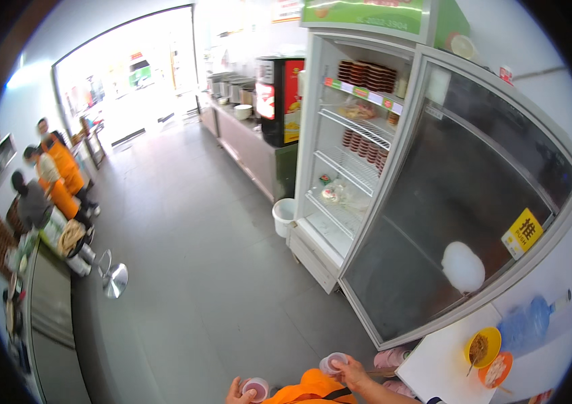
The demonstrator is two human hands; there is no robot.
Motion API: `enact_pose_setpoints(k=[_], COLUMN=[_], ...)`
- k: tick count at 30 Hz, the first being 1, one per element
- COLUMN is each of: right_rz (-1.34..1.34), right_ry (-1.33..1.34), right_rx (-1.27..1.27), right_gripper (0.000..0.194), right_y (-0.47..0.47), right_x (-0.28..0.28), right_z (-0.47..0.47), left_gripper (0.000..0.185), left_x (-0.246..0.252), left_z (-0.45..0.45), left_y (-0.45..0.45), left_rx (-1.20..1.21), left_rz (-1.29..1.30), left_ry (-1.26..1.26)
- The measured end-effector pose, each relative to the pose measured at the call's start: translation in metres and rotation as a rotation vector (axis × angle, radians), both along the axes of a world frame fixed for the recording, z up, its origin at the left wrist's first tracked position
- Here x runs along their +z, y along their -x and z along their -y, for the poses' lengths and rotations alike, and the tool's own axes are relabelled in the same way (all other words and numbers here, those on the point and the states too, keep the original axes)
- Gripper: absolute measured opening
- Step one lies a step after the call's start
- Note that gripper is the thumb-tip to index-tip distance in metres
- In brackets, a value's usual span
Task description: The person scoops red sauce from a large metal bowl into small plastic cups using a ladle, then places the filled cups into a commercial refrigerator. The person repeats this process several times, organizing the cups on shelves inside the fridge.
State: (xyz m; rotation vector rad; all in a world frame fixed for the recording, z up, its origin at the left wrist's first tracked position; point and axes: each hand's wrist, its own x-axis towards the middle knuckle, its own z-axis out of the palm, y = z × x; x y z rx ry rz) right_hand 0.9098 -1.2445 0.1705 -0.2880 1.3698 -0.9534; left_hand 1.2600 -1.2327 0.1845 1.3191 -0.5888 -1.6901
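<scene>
At the bottom of the head view my left hand (238, 392) holds a small round plastic cup (255, 389), its thumb over the rim. My right hand (352, 374), a little higher and to the right, grips a similar clear plastic cup (334, 363). The two cups are apart, on either side of my orange apron (313, 381). In front and to the right stands an upright display refrigerator (316, 242) with its glass door (442, 212) swung out. Stacks of dark red-brown items (366, 76) fill its top shelf; more stacks and bagged food sit lower.
A white table (430, 358) at lower right bears a yellow bowl (483, 348), an orange bowl (496, 370) and a blue water jug (525, 325). A white bucket (284, 217) stands beside the refrigerator. A metal-based stool (114, 280) and several people (58, 171) are at left.
</scene>
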Motion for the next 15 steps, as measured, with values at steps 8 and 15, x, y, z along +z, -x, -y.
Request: enact_pose_setpoints(k=[8,15], right_rz=[-0.025,0.023], right_ry=[-0.011,0.132], right_rx=[-0.152,-0.167], right_gripper=[0.036,0.035], right_y=[0.012,0.014], right_x=[-0.019,0.0], right_z=[0.148,0.344], left_gripper=[0.092,0.092], left_x=[0.015,0.013], left_z=[0.241,0.389], left_y=[0.014,0.03], left_rx=[-0.143,-0.192], left_rz=[-0.018,-0.04], left_ry=[0.073,0.123])
